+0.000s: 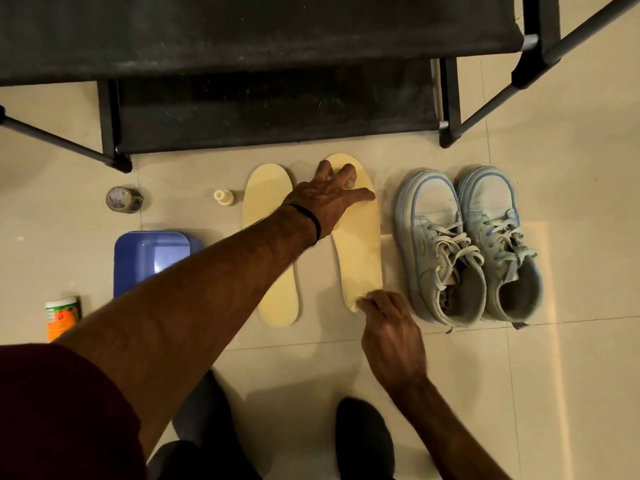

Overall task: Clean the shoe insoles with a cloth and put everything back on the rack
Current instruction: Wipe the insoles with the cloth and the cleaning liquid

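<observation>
Two pale yellow insoles lie side by side on the tiled floor: the left insole (pixel 266 216) and the right insole (pixel 360 251). My left hand (pixel 329 199) presses flat with spread fingers on the toe end of the right insole. My right hand (pixel 388 327) is at its heel end, fingers curled around a small pale cloth (pixel 358 301) that shows only at its edge. A pair of light blue sneakers (pixel 467 244) stands to the right of the insoles. The black shoe rack (pixel 270 109) stands just behind them.
A blue tub (pixel 149 258), a roll of tape (pixel 123 199), a small cream bottle (pixel 224 196) and an orange container (pixel 62 317) sit on the floor at the left. The rack's legs (pixel 450 136) reach the floor near the sneakers. My dark-clad legs (pixel 363 438) are at the bottom.
</observation>
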